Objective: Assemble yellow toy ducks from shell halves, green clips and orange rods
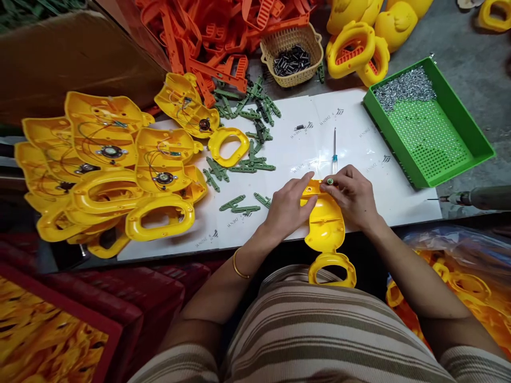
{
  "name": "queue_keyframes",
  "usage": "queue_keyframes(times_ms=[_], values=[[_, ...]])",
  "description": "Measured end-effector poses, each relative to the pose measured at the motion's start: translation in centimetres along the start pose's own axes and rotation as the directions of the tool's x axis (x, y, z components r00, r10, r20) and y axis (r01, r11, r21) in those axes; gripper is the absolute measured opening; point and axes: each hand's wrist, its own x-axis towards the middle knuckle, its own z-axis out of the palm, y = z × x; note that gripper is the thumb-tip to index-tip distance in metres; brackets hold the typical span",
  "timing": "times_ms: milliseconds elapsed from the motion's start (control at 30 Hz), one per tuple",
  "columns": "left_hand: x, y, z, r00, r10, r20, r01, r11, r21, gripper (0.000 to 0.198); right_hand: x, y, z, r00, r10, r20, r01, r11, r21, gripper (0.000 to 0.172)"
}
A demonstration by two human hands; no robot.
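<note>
My left hand (288, 205) grips the left edge of a yellow plastic shell half (326, 219), thumb laid across its upper part. The shell lies hollow side up at the table's front edge, and its ring-shaped handle (351, 266) hangs past the edge against my striped shirt. Between closed fingertips, my right hand (353, 196) pinches a small green piece (330, 181) at the shell's upper right corner; most of that piece is hidden. Just beyond my hands, a screwdriver (334, 146) with a clear and blue handle lies with its tip pointing away.
Yellow shells with wires and speakers (107, 141) pile up at left. Green plastic strips (249, 159) lie scattered mid-table. A beige basket (291, 80) holds black cylinders; a green tray (475, 139) holds screws. A power screwdriver (479, 198) juts in from the right. Orange parts (215, 26) heap behind.
</note>
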Motion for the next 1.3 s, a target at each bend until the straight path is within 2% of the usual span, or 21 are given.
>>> queue_keyframes(times_ms=[100, 133, 233, 267, 300, 333, 400, 467, 500, 600, 700, 800, 867, 933, 1067, 1200, 1300], values=[[-0.4, 0.0, -0.7, 1.000, 0.021, 0.016, -0.021, 1.000, 0.005, 0.055, -0.5, 0.0, 0.2, 0.999, 0.006, -0.052, -0.006, 1.000, -0.006, 0.017], [-0.7, -0.2, -1.3, 0.999, 0.033, -0.008, -0.033, 0.999, 0.011, 0.056, -0.6, -0.1, 0.3, 0.999, 0.009, -0.054, -0.009, 1.000, -0.005, 0.016], [-2.0, -1.7, -4.4, 0.979, 0.046, -0.196, -0.031, 0.996, 0.078, 0.040, -1.0, -0.2, 0.2, 0.999, -0.010, -0.039, 0.009, 0.999, -0.034, 0.015], [-2.5, -2.4, -5.6, 0.970, 0.046, -0.240, -0.016, 0.992, 0.123, 0.035, -1.1, -0.2, 0.1, 0.999, -0.024, -0.042, 0.022, 0.998, -0.054, 0.014], [-3.1, -3.1, -6.7, 0.969, 0.054, -0.239, -0.011, 0.984, 0.177, 0.032, -1.2, -0.3, 0.1, 0.998, -0.036, -0.048, 0.033, 0.997, -0.073, 0.014], [-3.5, -3.8, -7.6, 0.980, 0.068, -0.189, -0.022, 0.972, 0.236, 0.029, -1.3, -0.4, 0.1, 0.997, -0.046, -0.057, 0.041, 0.995, -0.089, 0.014], [-4.2, -4.8, -8.7, 0.995, 0.099, -0.009, -0.090, 0.937, 0.338, 0.027, -1.3, -0.6, 0.2, 0.996, -0.055, -0.067, 0.048, 0.993, -0.109, 0.014], [-4.3, -5.4, -8.7, 0.983, 0.094, 0.161, -0.152, 0.901, 0.407, 0.031, -1.3, -0.7, 0.2, 0.996, -0.057, -0.063, 0.049, 0.991, -0.121, 0.014], [-4.2, -5.5, -8.4, 0.974, 0.078, 0.213, -0.165, 0.888, 0.429, 0.031, -1.4, -0.8, 0.2, 0.997, -0.056, -0.059, 0.048, 0.991, -0.124, 0.015], [-3.4, -5.9, -7.6, 0.973, 0.040, 0.228, -0.140, 0.886, 0.442, 0.020, -1.5, -0.9, 0.2, 0.998, -0.036, -0.053, 0.029, 0.992, -0.125, 0.016], [-2.6, -6.2, -7.7, 0.991, 0.031, 0.130, -0.072, 0.942, 0.329, 0.015, -1.7, -1.0, 0.2, 0.999, -0.007, -0.049, 0.001, 0.994, -0.109, 0.017], [-1.9, -5.7, -8.3, 0.995, -0.090, 0.032, 0.091, 0.995, -0.033, 0.021, -1.7, -1.0, 0.2, 0.999, 0.014, -0.037, -0.018, 0.995, -0.094, 0.018], [-1.5, -4.9, -8.3, 0.983, -0.183, 0.013, 0.179, 0.939, -0.293, 0.022, -1.7, -1.0, 0.3, 0.999, 0.015, -0.028, -0.018, 0.996, -0.087, 0.019], [-1.2, -3.7, -7.9, 0.975, -0.222, 0.002, 0.200, 0.875, -0.440, 0.023, -1.7, -1.1, 0.3, 1.000, 0.010, -0.023, -0.012, 0.997, -0.081, 0.020], [-0.2, -1.6, -6.4, 0.983, -0.186, 0.007, 0.161, 0.833, -0.529, 0.021, -1.8, -1.1, 0.5, 1.000, -0.006, -0.030, 0.004, 0.996, -0.085, 0.020], [0.9, -1.0, -5.7, 0.985, -0.150, 0.081, 0.168, 0.784, -0.598, 0.019, -1.9, -1.1, 0.6, 0.999, -0.021, -0.036, 0.017, 0.994, -0.106, 0.019], [1.4, -1.3, -5.5, 0.997, -0.075, 0.028, 0.079, 0.841, -0.535, 0.018, -2.0, -1.3, 0.6, 0.999, -0.007, -0.035, 0.004, 0.995, -0.099, 0.020]])
